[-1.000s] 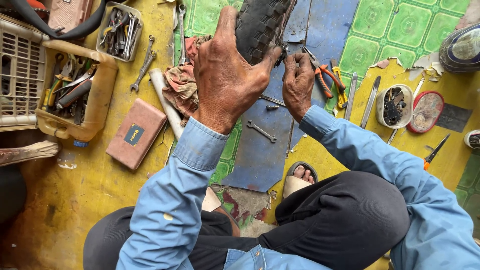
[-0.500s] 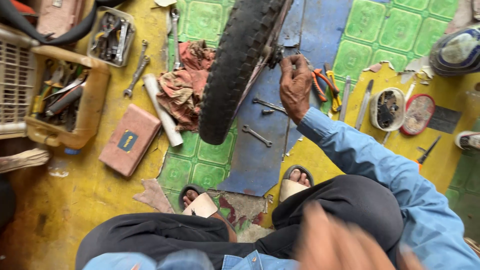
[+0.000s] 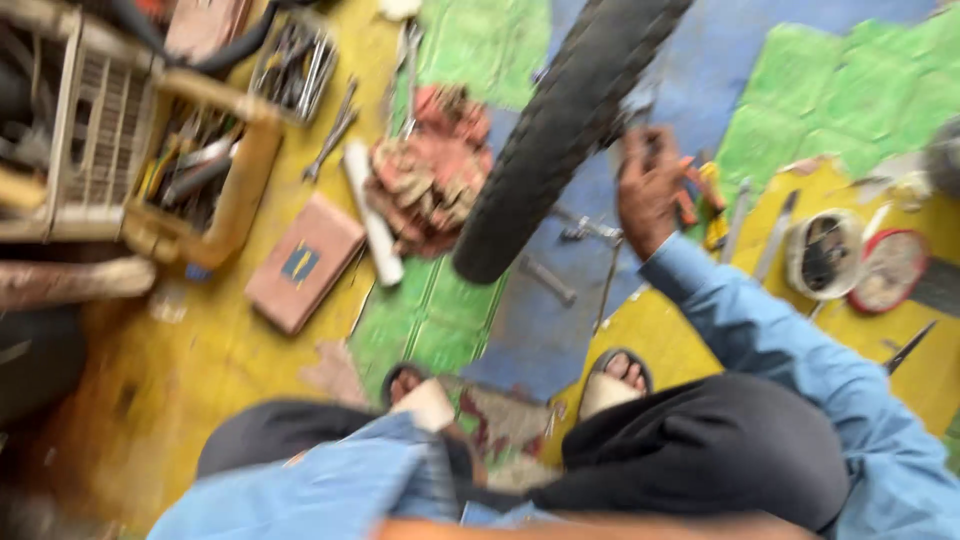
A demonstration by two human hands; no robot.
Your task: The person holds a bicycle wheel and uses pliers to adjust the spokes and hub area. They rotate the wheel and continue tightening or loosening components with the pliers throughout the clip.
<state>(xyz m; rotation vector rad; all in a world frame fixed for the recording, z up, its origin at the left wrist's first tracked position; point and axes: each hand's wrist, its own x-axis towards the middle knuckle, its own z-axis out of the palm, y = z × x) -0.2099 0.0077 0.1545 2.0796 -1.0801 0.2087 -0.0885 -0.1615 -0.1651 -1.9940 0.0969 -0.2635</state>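
A black knobbly tyre on a wheel (image 3: 560, 140) stands upright on the blue and green mat (image 3: 540, 340), leaning up to the right. My right hand (image 3: 650, 185) is at the wheel's inner side beside the tyre, fingers curled as if gripping it; blur hides the exact hold. My blue right sleeve (image 3: 760, 330) runs down to my lap. My left hand is off the tyre. Only a skin-coloured blur (image 3: 600, 526) along the bottom edge may be that hand or arm, next to the blue left sleeve (image 3: 330, 480).
The whole view is motion-blurred. A red rag (image 3: 430, 180), a white roll (image 3: 372, 215) and a pink box (image 3: 305, 262) lie left of the tyre. A yellow crate of tools (image 3: 215, 170) stands far left. Spanners (image 3: 590, 230) lie under the wheel. A tin (image 3: 825, 255) and red lid (image 3: 890, 270) sit right.
My left hand came off the top of the tyre and dropped back toward me, out of clear sight. My right hand stays at the wheel. The view has shifted and blurred.
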